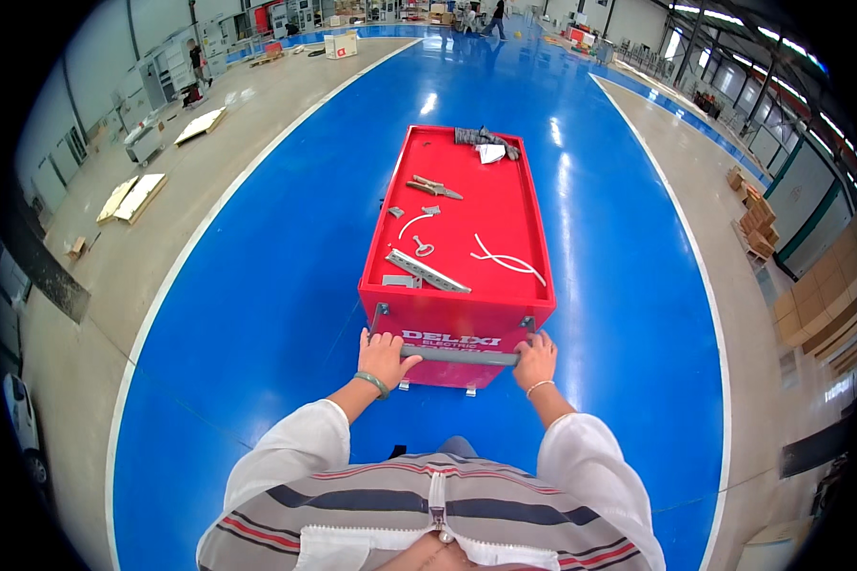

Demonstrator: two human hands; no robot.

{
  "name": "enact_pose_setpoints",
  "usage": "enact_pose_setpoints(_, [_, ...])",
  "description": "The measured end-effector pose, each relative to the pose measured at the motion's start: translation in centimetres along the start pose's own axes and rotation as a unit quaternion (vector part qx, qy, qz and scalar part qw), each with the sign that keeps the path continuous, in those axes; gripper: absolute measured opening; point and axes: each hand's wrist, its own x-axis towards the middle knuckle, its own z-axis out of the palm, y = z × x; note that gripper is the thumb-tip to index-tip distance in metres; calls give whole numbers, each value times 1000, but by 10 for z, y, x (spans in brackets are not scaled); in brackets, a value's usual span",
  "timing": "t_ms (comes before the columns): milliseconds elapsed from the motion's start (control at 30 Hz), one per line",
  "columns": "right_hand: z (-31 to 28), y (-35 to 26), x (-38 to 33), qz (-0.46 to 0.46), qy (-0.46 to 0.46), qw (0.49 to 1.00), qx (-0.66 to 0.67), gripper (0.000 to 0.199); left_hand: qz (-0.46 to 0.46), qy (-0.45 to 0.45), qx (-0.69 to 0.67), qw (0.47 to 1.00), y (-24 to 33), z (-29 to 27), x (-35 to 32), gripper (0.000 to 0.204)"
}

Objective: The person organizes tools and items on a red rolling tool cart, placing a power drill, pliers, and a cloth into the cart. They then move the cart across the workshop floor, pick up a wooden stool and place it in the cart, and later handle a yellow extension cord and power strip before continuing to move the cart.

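Observation:
A red metal tool cart (467, 309) stands on the blue floor lane in front of me. My left hand (383, 358) grips the left end of its grey handle bar (459, 357), and my right hand (536, 361) grips the right end. On the cart's flat top lie a grey slotted metal rail (427, 270), a key-like tool (422, 247), pliers (435, 187), white cable ties (507, 259) and grey work gloves (486, 139) at the far end.
The blue lane (257, 285) runs ahead between white lines. Flat boards (133, 197) and grey cabinets (162, 76) sit at the left. Stacked cardboard boxes (757, 224) line the right side. A person (497, 17) walks far ahead.

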Motion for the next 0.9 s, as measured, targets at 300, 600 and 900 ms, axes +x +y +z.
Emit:
enact_pose_setpoints(300, [12, 19, 95, -7, -27, 1000, 11, 19, -20, 56, -21, 998, -4, -3, 80, 38])
enact_pose_setpoints(600, [42, 53, 176, -5, -69, 997, -22, 23, -15, 48, -3, 999, -4, 9, 171, 47])
enact_pose_setpoints(900, [60, 39, 206, 8, -97, 990, -100, 88, 109, 44, -58, 991, -14, 26, 248, 56])
